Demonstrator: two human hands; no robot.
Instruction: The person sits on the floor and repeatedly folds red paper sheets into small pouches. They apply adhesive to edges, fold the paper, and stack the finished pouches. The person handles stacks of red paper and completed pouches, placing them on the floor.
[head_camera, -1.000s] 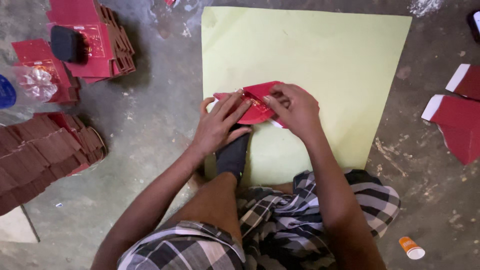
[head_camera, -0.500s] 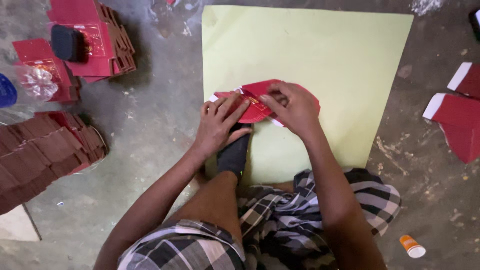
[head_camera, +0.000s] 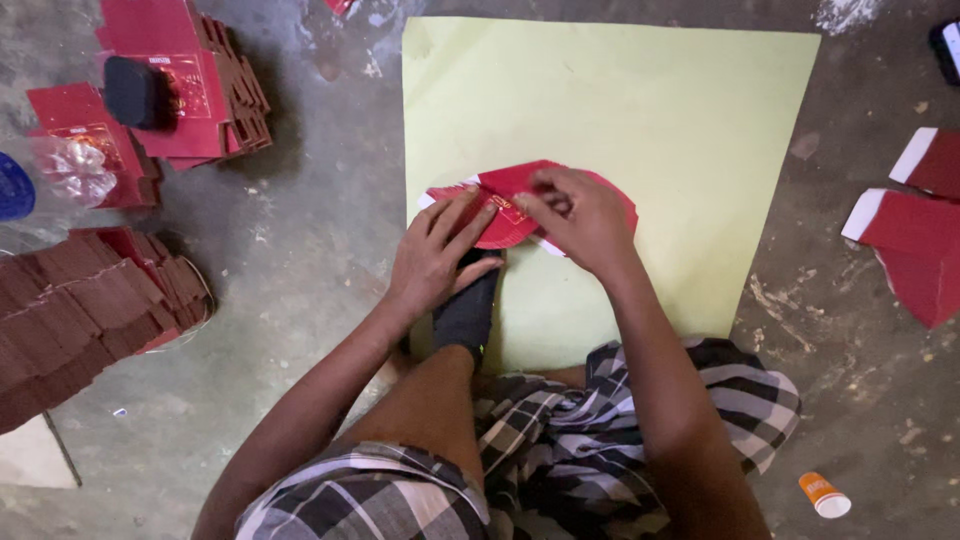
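Both hands work a red card piece (head_camera: 520, 205) lying on the near-left part of a big pale green sheet (head_camera: 650, 110) spread on the concrete floor (head_camera: 320, 250). Compared w/ a sec ago, the card sits a bit more folded in on itself: the curved right edge now peeks out past the right hand (head_camera: 580, 215), and the left flap is tucked under the fingers. Left hand (head_camera: 435, 255) lies flat, fingers spread, pressing the card's left part down, not gripping. Right hand is bent over the card's middle, fingertips pinching or pressing a crease; can't tell which for sure. So the fold looks nearly set, i.e. the piece is taking shape, not yet let go. A foot in a dark sock (head_camera: 468, 310) rests on the sheet's near edge, just below the card. Far left: stacks of red boxes (head_camera: 200, 80). Near left: brown-red folded stacks (head_camera: 90, 300). Right: loose red card pieces (head_camera: 915, 240). Small orange-white tube (head_camera: 824, 495) near right.
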